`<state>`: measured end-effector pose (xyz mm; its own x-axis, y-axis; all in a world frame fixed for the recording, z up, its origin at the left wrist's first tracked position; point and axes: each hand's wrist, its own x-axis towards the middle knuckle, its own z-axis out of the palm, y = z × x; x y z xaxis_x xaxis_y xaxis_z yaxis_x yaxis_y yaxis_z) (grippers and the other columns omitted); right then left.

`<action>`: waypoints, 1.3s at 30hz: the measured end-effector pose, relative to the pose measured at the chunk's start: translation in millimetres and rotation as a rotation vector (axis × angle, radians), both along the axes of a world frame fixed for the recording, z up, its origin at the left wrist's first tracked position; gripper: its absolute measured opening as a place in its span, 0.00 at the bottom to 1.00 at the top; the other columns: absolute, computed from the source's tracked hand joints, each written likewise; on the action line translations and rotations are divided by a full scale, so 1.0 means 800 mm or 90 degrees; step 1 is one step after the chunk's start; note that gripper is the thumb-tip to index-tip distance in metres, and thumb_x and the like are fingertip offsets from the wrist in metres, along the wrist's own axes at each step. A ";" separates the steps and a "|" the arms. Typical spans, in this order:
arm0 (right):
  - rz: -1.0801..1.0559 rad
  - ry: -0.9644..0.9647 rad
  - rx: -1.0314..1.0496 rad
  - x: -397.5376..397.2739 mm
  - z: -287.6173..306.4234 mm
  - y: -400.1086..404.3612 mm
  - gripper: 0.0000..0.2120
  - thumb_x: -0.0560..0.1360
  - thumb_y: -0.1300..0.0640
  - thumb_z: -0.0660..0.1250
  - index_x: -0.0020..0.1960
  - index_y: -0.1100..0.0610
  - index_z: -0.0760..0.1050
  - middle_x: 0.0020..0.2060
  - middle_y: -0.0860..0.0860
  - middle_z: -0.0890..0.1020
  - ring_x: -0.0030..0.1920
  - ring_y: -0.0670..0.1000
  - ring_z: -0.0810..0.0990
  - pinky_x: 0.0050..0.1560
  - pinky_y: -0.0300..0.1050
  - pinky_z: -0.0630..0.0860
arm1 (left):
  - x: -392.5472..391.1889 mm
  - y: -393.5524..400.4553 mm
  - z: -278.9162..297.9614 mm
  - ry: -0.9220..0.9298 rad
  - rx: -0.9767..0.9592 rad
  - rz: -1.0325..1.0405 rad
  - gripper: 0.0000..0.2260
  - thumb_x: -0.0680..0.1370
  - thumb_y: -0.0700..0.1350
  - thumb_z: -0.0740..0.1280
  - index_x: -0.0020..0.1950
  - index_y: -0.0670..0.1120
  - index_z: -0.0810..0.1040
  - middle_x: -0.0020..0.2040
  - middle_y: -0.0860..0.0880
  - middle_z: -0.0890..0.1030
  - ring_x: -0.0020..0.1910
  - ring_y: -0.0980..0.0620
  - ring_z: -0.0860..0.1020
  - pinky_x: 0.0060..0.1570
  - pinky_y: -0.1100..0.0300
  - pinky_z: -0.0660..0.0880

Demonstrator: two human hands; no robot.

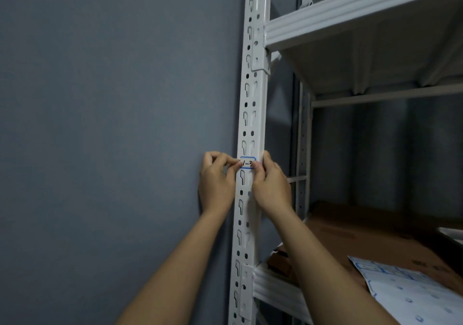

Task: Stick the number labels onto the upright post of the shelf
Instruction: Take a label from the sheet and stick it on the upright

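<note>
Both hands pinch one number label (247, 162) at mid-frame: the left hand (217, 181) grips its left end, the right hand (269, 183) presses its right end against the upright post (251, 114). White with blue edges, the label reads "1-" plus a hidden digit. Lower right, a label sheet (411, 292) lies on a cardboard box (375, 239); a grey wall (112, 99) fills the left.

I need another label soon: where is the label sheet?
In the head view the label sheet lies at lower right, on the cardboard box on the lower shelf, right of the post.
</note>
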<state>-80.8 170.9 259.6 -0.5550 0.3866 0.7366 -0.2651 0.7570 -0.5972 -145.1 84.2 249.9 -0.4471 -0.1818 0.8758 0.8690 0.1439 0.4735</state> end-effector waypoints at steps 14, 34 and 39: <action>-0.022 0.024 0.009 -0.006 -0.001 0.002 0.19 0.83 0.50 0.52 0.72 0.52 0.64 0.62 0.55 0.74 0.59 0.59 0.75 0.52 0.49 0.70 | -0.012 0.000 0.002 0.032 -0.051 -0.028 0.05 0.76 0.44 0.68 0.44 0.54 0.77 0.51 0.54 0.68 0.43 0.53 0.76 0.42 0.54 0.76; 0.038 0.018 -0.044 -0.003 -0.004 0.004 0.21 0.82 0.47 0.54 0.74 0.48 0.63 0.63 0.52 0.74 0.60 0.55 0.76 0.59 0.53 0.74 | -0.005 0.000 -0.004 0.031 -0.020 0.000 0.01 0.75 0.46 0.70 0.43 0.51 0.81 0.46 0.60 0.68 0.41 0.64 0.73 0.35 0.68 0.70; 0.017 0.024 -0.041 -0.013 -0.006 0.003 0.19 0.82 0.46 0.53 0.72 0.48 0.66 0.61 0.53 0.74 0.57 0.57 0.78 0.57 0.57 0.75 | -0.004 0.003 -0.003 0.018 -0.042 -0.026 0.05 0.77 0.45 0.67 0.42 0.55 0.76 0.46 0.59 0.68 0.37 0.64 0.73 0.33 0.73 0.66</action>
<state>-91.2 173.6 255.1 -0.5385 0.4186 0.7313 -0.3084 0.7098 -0.6333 -148.2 86.7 247.1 -0.4282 -0.1054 0.8975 0.8875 0.1378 0.4397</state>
